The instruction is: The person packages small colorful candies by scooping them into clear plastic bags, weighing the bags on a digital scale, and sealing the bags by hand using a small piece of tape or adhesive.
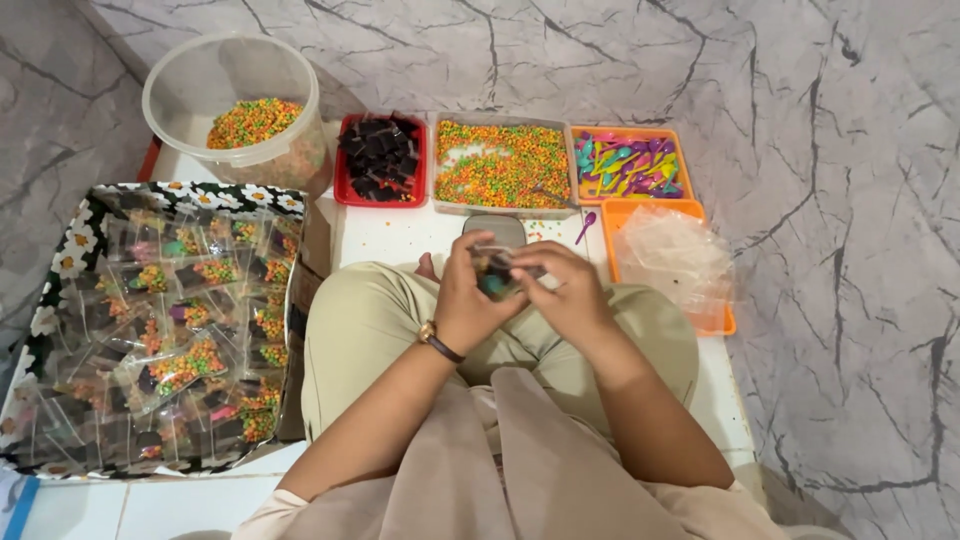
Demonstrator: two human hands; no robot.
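I have a small clear packet [497,272] pinched between both hands over my lap, just in front of the gray tray of coloured sprinkles [503,165], which I'll take as my landmark. My left hand [465,300] is curled around the packet's near-left side, fingers closed on it, and my right hand [570,295] is closed on its right side, thumb and fingertips pressing the top edge. The packet looks light and soft, thin crinkly plastic over something dark with a bit of green showing; I judge it slippery and easy to crush, so the edges and the open lip are the places to grip, not the filled middle. Its long axis seems to run roughly left to right between my hands, with the mouth turned up and away from me toward the sprinkle tray, though my fingers hide most of it. Left of the sprinkle tray sits a red tray of dark pieces [381,158], and farther left a round clear tub [236,100] with more sprinkles. Right of it is an orange tray of small coloured spoons [628,165], and nearer me from that, an orange tray of empty clear bags [672,255]. One purple spoon [586,226] lies loose on the white worktop [400,235]. Far left, a flower-patterned box [150,320] holds finished packets.
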